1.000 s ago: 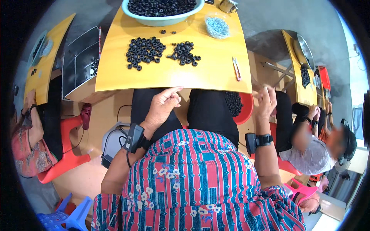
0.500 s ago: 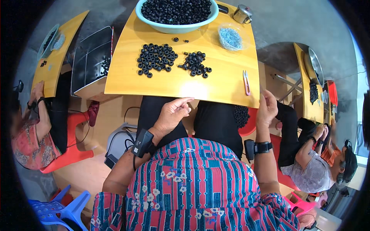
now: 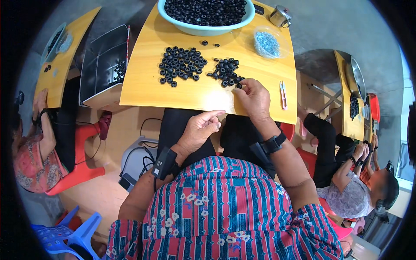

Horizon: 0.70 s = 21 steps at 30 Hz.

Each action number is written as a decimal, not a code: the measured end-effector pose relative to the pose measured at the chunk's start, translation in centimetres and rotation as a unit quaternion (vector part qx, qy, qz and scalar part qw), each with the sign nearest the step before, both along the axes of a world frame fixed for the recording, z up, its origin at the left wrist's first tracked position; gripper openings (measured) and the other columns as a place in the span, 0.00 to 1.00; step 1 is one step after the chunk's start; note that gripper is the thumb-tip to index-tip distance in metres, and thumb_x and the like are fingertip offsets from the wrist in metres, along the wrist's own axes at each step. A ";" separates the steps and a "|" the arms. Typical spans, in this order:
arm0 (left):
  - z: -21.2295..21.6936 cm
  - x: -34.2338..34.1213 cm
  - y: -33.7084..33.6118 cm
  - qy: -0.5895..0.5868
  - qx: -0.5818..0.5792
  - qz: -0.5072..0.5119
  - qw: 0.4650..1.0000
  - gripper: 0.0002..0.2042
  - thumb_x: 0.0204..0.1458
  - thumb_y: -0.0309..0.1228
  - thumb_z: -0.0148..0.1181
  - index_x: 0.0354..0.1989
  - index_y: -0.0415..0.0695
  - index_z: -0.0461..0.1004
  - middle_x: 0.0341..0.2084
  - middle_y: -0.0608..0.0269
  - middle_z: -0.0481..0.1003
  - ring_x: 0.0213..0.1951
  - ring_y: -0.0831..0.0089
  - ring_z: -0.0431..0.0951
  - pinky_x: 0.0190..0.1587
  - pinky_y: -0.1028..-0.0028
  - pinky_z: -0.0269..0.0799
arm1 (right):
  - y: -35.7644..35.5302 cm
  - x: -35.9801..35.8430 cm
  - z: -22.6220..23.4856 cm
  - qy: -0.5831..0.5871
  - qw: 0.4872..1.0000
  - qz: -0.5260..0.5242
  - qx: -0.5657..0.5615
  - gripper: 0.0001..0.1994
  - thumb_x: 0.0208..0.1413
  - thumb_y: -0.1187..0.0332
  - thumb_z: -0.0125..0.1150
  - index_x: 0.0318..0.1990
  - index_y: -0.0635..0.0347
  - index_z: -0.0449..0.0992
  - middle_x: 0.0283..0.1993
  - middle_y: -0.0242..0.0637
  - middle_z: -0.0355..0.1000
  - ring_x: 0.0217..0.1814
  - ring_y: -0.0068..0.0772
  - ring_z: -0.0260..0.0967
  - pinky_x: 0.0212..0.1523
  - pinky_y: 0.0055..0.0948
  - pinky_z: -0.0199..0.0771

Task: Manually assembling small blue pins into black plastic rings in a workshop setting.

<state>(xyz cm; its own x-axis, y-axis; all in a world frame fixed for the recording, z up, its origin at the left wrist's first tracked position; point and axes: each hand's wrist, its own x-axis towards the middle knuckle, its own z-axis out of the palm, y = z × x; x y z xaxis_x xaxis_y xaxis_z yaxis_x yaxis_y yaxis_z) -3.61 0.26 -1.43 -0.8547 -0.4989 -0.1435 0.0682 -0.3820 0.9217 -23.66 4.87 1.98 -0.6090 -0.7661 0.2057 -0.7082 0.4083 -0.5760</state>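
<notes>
My right hand [image 3: 254,100] is over the front of the yellow table, with thumb and forefinger closed on a small black ring-shaped part [image 3: 238,86]. Just beyond it lies a smaller heap of black parts [image 3: 225,70]; left of that heap is a larger spread of black rings [image 3: 182,64]. My left hand [image 3: 200,131] is held over my lap by the table's front edge. Its forefinger points right while the thumb and other fingers are curled in; whatever they may hold is too small or hidden to make out.
A light blue basin [image 3: 207,29] full of black parts stands at the back of the table [image 3: 143,91]. To the right are a clear tub of bluish bits [image 3: 266,44], a metal cup [image 3: 281,16] and thread snips [image 3: 283,95]. A black bin [image 3: 104,60] stands left; other people sit on both sides.
My right hand has moved left and forward from the table's right front corner to the smaller heap, and now pinches a black ring. My left hand has stayed nearly in place.
</notes>
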 end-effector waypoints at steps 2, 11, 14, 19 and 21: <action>-0.5 0.1 -0.1 0.007 0.001 -0.006 1.000 0.18 0.55 0.22 0.53 0.55 0.38 0.68 0.31 0.74 0.67 0.33 0.87 0.66 0.39 0.85 0.66 | -0.1 0.6 0.5 0.010 1.000 -0.001 0.014 0.12 0.41 0.64 0.67 0.34 0.58 0.77 0.26 0.41 0.73 0.28 0.42 0.72 0.32 0.36 0.72; -0.7 -0.3 0.0 0.047 -0.001 -0.001 0.999 0.17 0.56 0.24 0.53 0.55 0.39 0.68 0.31 0.74 0.68 0.34 0.86 0.68 0.40 0.85 0.67 | 0.8 0.1 -1.3 -0.089 0.994 0.026 -0.054 0.10 0.43 0.69 0.66 0.34 0.63 0.77 0.26 0.36 0.73 0.25 0.30 0.69 0.29 0.27 0.70; -1.4 0.1 -0.3 0.048 0.018 0.017 0.999 0.16 0.56 0.26 0.53 0.54 0.38 0.69 0.31 0.73 0.69 0.34 0.85 0.69 0.40 0.83 0.68 | 1.6 1.9 -0.3 -0.340 0.933 0.049 -0.106 0.07 0.48 0.74 0.65 0.35 0.65 0.77 0.27 0.28 0.73 0.24 0.17 0.65 0.26 0.17 0.67; -2.3 -0.3 -1.1 0.063 0.046 0.030 0.996 0.14 0.57 0.31 0.54 0.49 0.38 0.71 0.36 0.66 0.73 0.38 0.81 0.73 0.43 0.79 0.70 | 3.1 2.9 0.1 -0.434 0.890 0.108 -0.091 0.06 0.49 0.80 0.62 0.36 0.65 0.75 0.32 0.28 0.73 0.32 0.18 0.69 0.35 0.18 0.71; -2.6 -0.4 -0.9 0.063 0.054 0.032 0.996 0.14 0.58 0.31 0.54 0.49 0.37 0.70 0.37 0.66 0.73 0.38 0.80 0.73 0.44 0.78 0.71 | 3.0 3.0 0.0 -0.394 0.906 0.135 -0.082 0.07 0.48 0.80 0.63 0.35 0.65 0.75 0.31 0.28 0.72 0.31 0.17 0.68 0.35 0.18 0.71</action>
<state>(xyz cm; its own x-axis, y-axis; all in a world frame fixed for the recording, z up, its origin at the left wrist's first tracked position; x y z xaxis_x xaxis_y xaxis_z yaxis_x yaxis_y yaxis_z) -3.98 -0.66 -4.04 -0.8367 -0.5397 -0.0927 0.2080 -0.4699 0.8579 -20.68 7.87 2.02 -0.4115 -0.9072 -0.0874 -0.1127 0.1458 -0.9829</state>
